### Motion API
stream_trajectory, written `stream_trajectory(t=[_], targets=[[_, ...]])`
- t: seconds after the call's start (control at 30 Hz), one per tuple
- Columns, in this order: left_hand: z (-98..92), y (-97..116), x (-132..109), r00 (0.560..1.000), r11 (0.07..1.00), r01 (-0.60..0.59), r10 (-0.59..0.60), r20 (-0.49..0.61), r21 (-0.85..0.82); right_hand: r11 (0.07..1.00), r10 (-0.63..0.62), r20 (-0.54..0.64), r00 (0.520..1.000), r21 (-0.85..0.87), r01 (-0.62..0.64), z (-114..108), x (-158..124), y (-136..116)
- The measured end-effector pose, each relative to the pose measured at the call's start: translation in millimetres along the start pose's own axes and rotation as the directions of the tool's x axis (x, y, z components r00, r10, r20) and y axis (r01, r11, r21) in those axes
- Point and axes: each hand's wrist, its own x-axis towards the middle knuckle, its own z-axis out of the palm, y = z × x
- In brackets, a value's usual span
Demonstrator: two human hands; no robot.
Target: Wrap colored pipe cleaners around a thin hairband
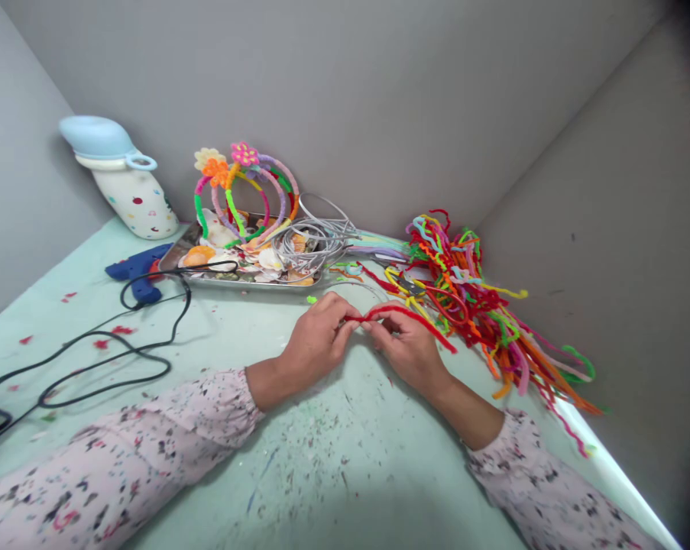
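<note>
My left hand (317, 336) pinches one part of a red pipe cleaner (416, 313) between thumb and fingertips. Close beside it, my right hand (412, 351) pinches the same pipe cleaner, whose free end trails over the knuckles to the right. Just behind the fingers arcs a thin grey wire (361, 286); whether it runs into the grip is hidden. Both hands are closed, low over the pale green table (333, 473). Past my right hand lie yellow-handled pliers (405, 284), partly covered by pipe cleaners.
A metal tray (247, 283) at the back holds colourful headbands (230, 206), scraps and coiled grey wire (315, 241). On the left are a blue glue gun (141, 267), its looping black cord (166, 347) and a white bottle (135, 195). Mixed pipe cleaners (471, 298) heap at right.
</note>
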Motion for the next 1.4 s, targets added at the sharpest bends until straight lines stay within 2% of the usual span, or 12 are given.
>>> stream_trajectory(t=[0.1, 0.27, 0.6, 1.0, 1.4], targets=[[0.0, -0.7, -0.2, 1.000, 1.000, -0.012, 0.011, 0.007, 0.012, 0.990, 0.096, 0.045, 0.994, 0.095, -0.100, 0.9, -0.7, 0.0], [-0.4, -0.7, -0.1, 1.000, 1.000, -0.015, 0.015, 0.021, 0.015, 0.973, 0.153, 0.105, 0.983, 0.159, -0.169, -0.9, 0.3, -4.0], [0.4, -0.8, 0.0, 0.999, 0.999, 0.041, -0.041, 0.018, -0.010, 0.948, 0.172, 0.146, 0.974, 0.246, -0.204, -0.2, 1.0, -1.5], [2.6, -1.7, -0.2, 0.999, 1.000, 0.029, -0.029, 0.029, 0.012, 0.975, 0.146, 0.176, 0.973, 0.140, -0.172, -1.8, -0.5, -3.9], [1.5, 1.9, -0.5, 1.000, 0.999, -0.005, 0.004, 0.005, 0.047, 0.912, 0.253, 0.236, 0.938, 0.266, -0.312, 1.1, 0.0, -6.5]])
